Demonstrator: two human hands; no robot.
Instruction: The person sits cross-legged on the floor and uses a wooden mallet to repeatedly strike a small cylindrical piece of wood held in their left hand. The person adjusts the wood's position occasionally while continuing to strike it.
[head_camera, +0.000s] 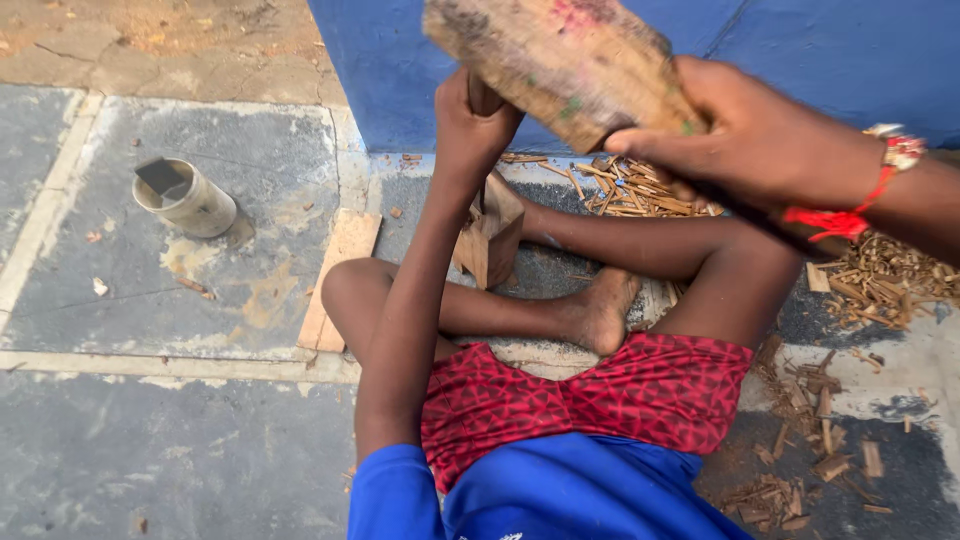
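My right hand (760, 140), at the upper right of the frame, is clenched around a flat, worn wooden block (565, 62) stained with pink and green, which I hold raised at the top centre like a mallet. My left hand (470, 115) sits just below and left of it, fingers closed around the top of a thin dark tool (484, 97); I cannot tell what the tool is, since my fist hides most of it. Its lower end seems to stand on a small block of wood (490, 240) propped on the floor between my crossed legs, just above my bare foot (600, 310) at the middle of the frame. The danger, as I judge it, lies in how close things are: the raised block hangs nearly touching my left knuckles, so a strike a little off line could land on my fingers instead of the tool. If the tool tilts, the small block could tip or skid toward my foot, and a glancing blow might send splinters flying. Heaps of split wooden sticks (630, 185) lie against the blue wall (400, 80) behind my knee, and more chips (880, 280) spread along the right edge. A grey cylindrical tin (185, 198) stands well apart at the upper left, and a pale plank (340, 275) lies flat beside my left knee.
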